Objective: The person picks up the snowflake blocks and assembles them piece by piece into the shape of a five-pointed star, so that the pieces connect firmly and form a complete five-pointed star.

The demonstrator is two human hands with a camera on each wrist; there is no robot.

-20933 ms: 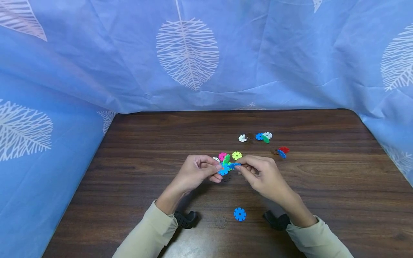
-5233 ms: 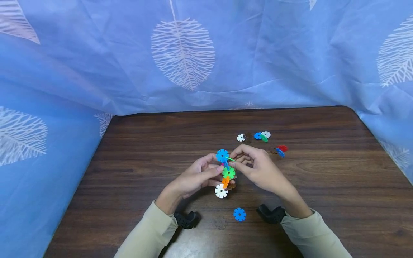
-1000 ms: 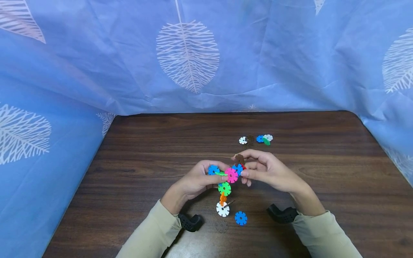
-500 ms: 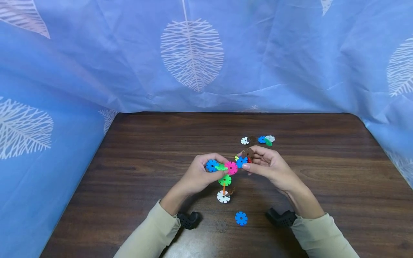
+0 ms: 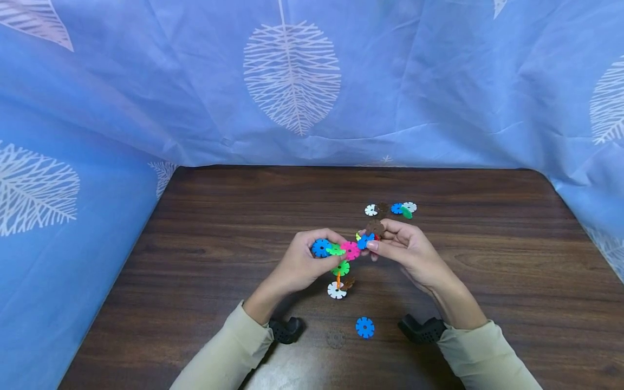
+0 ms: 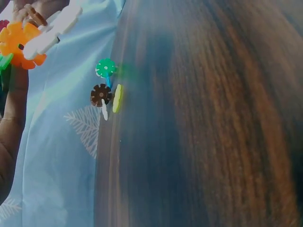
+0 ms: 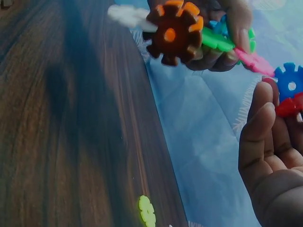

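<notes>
My left hand [image 5: 304, 260] pinches a chain of interlocking notched plastic discs. The chain has a blue disc [image 5: 320, 248], green discs [image 5: 340, 268], a pink disc [image 5: 350, 250], an orange disc [image 7: 191, 8], a white disc [image 5: 336, 290] and a brown disc [image 7: 173, 38]. Between thumb and fingers, my right hand [image 5: 409, 250] grips a small cluster: a blue disc [image 7: 289, 82], a red disc [image 7: 289, 105] and a brown disc [image 5: 375, 228]. That blue disc meets the pink disc's edge; whether their slots are joined I cannot tell.
A yellow disc [image 6: 117, 98] lies behind the hands. Farther back are a white disc [image 5: 371, 209] joined to a brown one, and a blue-white-green cluster [image 5: 403, 209]. Near the front lie a loose blue disc [image 5: 364, 327] and a clear disc [image 5: 335, 339].
The blue-red-brown cluster, on the table at right 5.2 s ago, is now in my right hand beside the chain. The pink disc now sits on the chain, which has grown since the first frame.
</notes>
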